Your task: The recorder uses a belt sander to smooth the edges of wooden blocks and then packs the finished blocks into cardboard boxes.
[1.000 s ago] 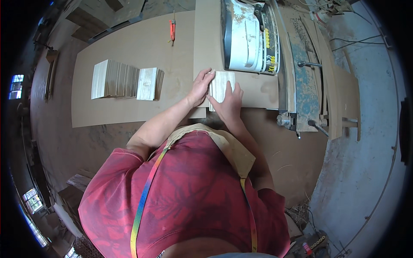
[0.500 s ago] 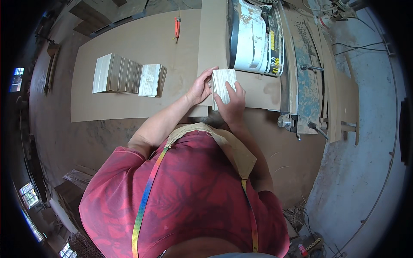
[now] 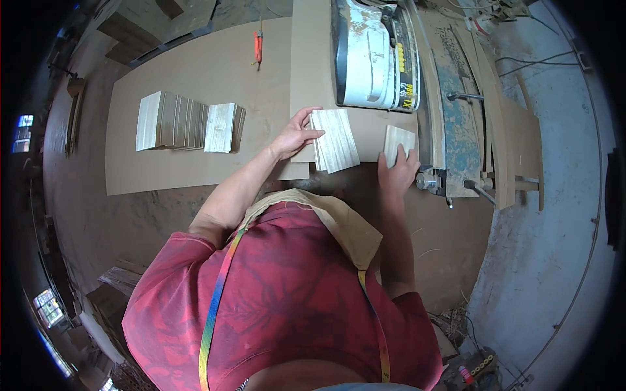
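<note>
My left hand [image 3: 295,137] grips the left edge of a small stack of pale wooden boards [image 3: 336,140], its thumb on top. The stack is slightly fanned, with lower edges showing on its left. Farther right, my right hand [image 3: 399,172] has its fingers on a separate wooden board [image 3: 398,139], holding it at its near end. That board lies at the right side of the cardboard-covered table [image 3: 274,78]. To the left, a long row of similar boards [image 3: 171,122] leans together, with a shorter group of boards [image 3: 222,128] beside it.
A white container [image 3: 368,55] with dark and yellow markings stands beyond my hands. An orange-red cutter knife [image 3: 258,48] lies at the table's far side. A worn blue machine bed [image 3: 458,124] with metal levers borders the right, beside a pale wall [image 3: 554,169].
My right hand has moved right, away from the stack, with one board. My left hand has stayed on the stack, which now looks fanned and tilted. The whole view has shifted slightly.
</note>
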Demonstrator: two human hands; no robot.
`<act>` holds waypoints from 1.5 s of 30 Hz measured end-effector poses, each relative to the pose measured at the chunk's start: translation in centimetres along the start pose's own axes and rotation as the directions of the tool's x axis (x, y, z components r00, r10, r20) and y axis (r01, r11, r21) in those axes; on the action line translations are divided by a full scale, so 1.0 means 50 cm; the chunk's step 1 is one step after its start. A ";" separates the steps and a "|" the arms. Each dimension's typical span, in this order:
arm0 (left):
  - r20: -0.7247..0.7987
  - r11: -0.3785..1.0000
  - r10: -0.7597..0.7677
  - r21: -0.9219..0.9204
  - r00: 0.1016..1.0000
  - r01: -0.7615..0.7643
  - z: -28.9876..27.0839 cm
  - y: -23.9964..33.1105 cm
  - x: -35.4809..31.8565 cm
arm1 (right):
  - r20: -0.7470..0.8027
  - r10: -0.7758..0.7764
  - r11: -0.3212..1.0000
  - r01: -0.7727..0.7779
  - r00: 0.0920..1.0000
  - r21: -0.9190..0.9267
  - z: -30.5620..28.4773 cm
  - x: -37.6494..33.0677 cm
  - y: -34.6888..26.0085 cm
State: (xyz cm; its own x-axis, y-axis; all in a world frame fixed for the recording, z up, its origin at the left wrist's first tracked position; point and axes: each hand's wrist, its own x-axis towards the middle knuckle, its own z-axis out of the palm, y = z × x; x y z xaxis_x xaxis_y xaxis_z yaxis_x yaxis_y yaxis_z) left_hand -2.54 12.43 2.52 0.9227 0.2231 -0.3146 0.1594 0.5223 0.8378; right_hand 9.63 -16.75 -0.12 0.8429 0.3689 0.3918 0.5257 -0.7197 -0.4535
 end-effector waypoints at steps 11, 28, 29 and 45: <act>-0.204 0.952 0.113 0.302 0.972 -0.047 -0.017 -0.033 0.049 | -0.206 -0.119 0.992 0.106 0.971 -0.072 0.137 0.139 0.049; -0.194 0.980 0.127 0.176 0.973 -0.093 -0.020 -0.004 0.022 | -0.095 -0.063 0.993 0.053 0.993 -0.102 0.027 -0.024 0.034; -0.195 0.979 0.133 0.181 0.972 -0.098 -0.019 0.001 0.020 | -0.099 -0.066 0.994 0.056 0.993 -0.097 0.047 -0.007 0.048; -0.381 0.817 0.289 0.576 0.878 -0.019 0.006 -0.036 0.050 | 0.117 -0.161 0.969 0.135 0.980 0.207 0.055 -0.027 -0.178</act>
State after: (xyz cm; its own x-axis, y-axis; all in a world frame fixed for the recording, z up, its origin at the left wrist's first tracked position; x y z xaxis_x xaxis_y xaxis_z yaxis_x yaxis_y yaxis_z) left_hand -0.42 11.79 0.34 0.7225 0.6606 -0.2038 0.3146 -0.0516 0.9478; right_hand 4.10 -9.22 1.17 0.7548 0.5460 0.3636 0.6467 -0.5262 -0.5522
